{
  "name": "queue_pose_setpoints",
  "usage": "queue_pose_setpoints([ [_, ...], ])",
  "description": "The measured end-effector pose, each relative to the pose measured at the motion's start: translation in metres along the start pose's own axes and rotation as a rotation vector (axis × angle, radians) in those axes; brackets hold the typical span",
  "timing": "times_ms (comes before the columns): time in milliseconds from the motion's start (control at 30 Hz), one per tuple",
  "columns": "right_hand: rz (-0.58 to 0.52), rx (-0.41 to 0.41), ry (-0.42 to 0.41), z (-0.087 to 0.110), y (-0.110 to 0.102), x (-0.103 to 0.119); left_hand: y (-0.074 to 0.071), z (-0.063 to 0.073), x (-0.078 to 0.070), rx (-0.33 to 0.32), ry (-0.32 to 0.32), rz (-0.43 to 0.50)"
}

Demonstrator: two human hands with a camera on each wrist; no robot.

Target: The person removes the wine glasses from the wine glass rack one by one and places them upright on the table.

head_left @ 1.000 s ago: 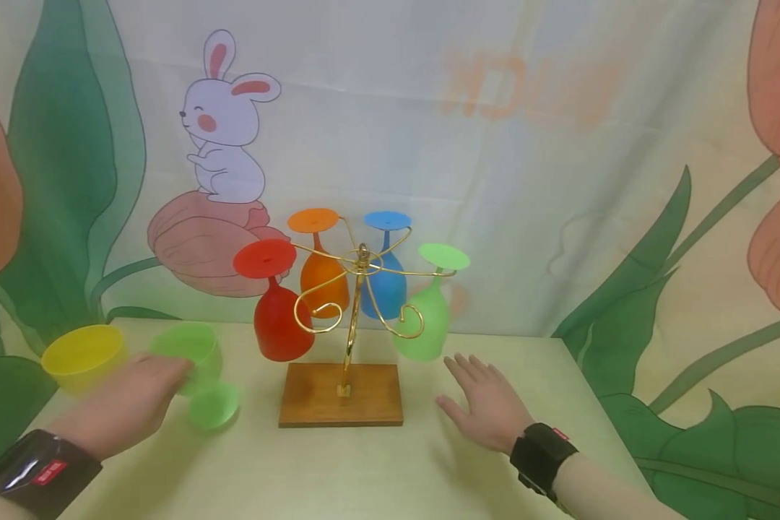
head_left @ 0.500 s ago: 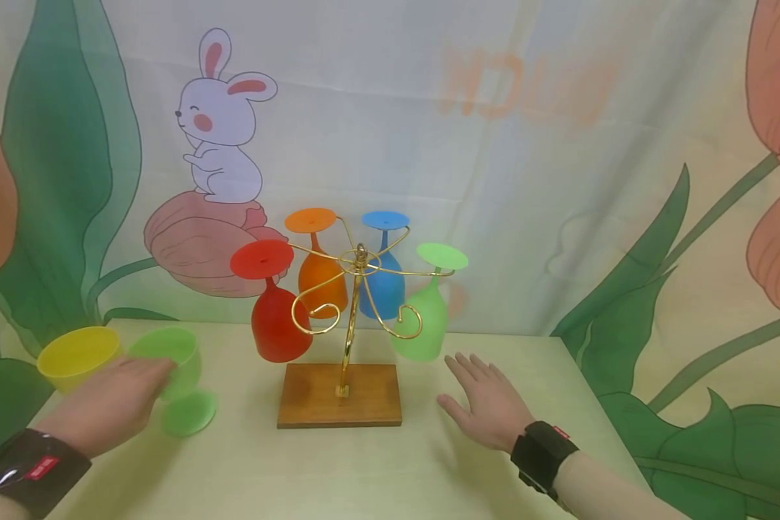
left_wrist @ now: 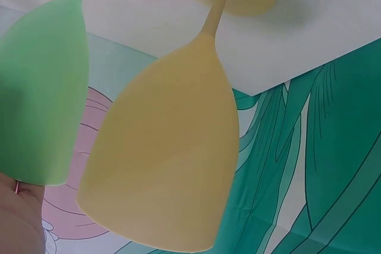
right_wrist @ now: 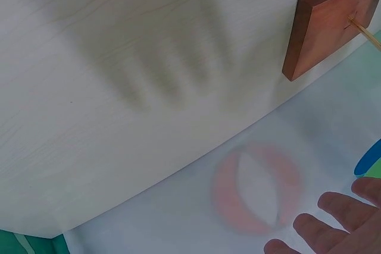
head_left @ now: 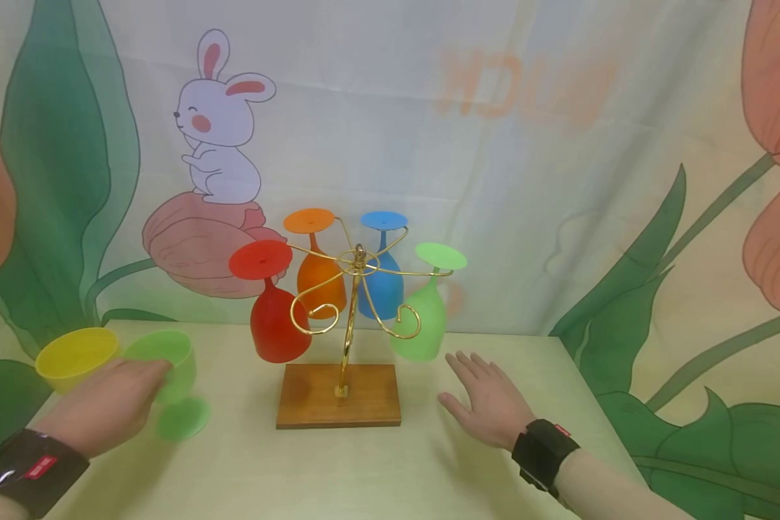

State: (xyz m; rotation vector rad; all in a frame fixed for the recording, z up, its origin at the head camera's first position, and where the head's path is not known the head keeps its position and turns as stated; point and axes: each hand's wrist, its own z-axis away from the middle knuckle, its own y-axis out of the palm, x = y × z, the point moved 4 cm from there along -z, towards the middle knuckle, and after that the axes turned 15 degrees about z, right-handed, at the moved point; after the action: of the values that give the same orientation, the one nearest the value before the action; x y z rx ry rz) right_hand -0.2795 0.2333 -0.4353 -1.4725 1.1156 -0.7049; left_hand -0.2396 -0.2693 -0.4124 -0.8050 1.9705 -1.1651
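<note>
At the left side of the pale wooden surface [head_left: 247, 469], the person's left hand [head_left: 104, 404] grips a translucent green stemmed goblet [head_left: 178, 372] near its rim, the fingers partly hidden from the head view. This goblet is held bowl up; whether its round foot bears on the surface, I cannot tell. Just beside it, further left, a yellow goblet [head_left: 78, 357] stands upright, partly behind the hand. Toward the middle, a gold-coloured wire rack [head_left: 347, 347] rises from a rectangular brown wooden base [head_left: 312, 415]. Four goblets hang upside down by their feet from its arms: a red goblet [head_left: 273, 328], an orange goblet [head_left: 318, 278], a blue goblet [head_left: 385, 292] and a light green goblet [head_left: 429, 318]. Right of the base, near the light green one, the right hand [head_left: 490, 404] hovers palm down with straight, slightly parted fingers, its shadow [right_wrist: 166, 63] falling on the surface. Behind everything hangs a cloth backdrop [head_left: 390, 152] printed with a white rabbit [head_left: 224, 123] and large leaves.
</note>
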Motion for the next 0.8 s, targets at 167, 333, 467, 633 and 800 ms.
queue_pose_setpoints([
  [167, -0.024, 0.016, 0.010, -0.002, -0.006, -0.002, 0.000, 0.001, -0.001, -0.022, 0.006, 0.004],
  [333, -0.019, 0.003, 0.007, -0.006, -0.019, -0.009, -0.004, 0.000, -0.006, -0.062, 0.016, 0.024],
  [467, -0.015, -0.032, 0.006, -0.012, -0.035, -0.019, -0.016, -0.007, -0.017, -0.120, 0.026, 0.028],
  [633, -0.054, -0.066, 0.031, -0.024, -0.067, -0.032, -0.036, -0.024, -0.045, -0.185, 0.053, 0.024],
  [800, -0.052, -0.179, -0.010, -0.042, -0.105, -0.033, -0.055, -0.044, -0.093, -0.225, 0.174, 0.024],
])
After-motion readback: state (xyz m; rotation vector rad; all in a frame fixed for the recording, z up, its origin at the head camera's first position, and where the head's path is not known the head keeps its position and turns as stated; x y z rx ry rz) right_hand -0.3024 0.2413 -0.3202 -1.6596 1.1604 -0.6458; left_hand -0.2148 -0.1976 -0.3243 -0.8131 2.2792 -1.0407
